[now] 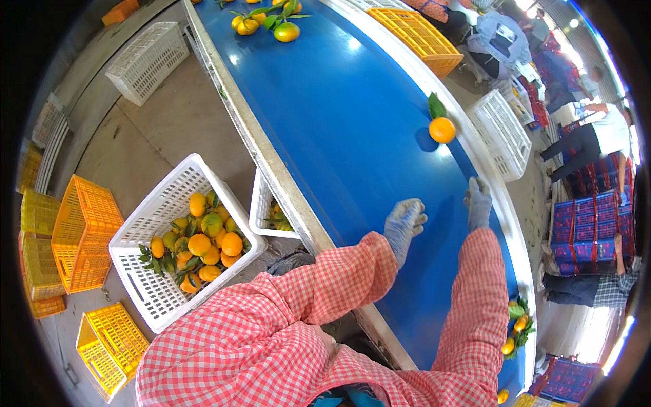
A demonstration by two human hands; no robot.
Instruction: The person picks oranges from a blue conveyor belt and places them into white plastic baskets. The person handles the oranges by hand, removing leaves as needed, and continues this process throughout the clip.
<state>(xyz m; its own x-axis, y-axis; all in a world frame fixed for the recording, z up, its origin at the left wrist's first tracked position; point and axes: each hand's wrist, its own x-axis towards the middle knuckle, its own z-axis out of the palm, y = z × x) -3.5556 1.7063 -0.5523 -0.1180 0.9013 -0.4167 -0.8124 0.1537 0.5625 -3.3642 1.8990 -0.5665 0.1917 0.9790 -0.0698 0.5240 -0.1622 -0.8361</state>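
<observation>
My left hand [405, 224], in a grey-blue work glove, hovers over the middle of a blue conveyor belt [325, 117]. Its fingers are half curled and slightly apart, and no fruit shows in them. Close to the belt's white far rail [501, 219] is my right hand [478, 201], gloved the same way, with fingers bent, thumb apart and nothing visible in its grasp. Beyond it on the belt, an orange citrus fruit [442, 130] lies beside that rail, with a green leaf [436, 106] attached.
More leafy citrus [287, 32] lies at the belt's top end; other fruits [520, 322] line the lower right rail. A white plastic crate [147, 300] of citrus stands left of my body, near an orange crate [86, 234]. People [605, 129] work beyond, by stacked blue boxes [585, 224].
</observation>
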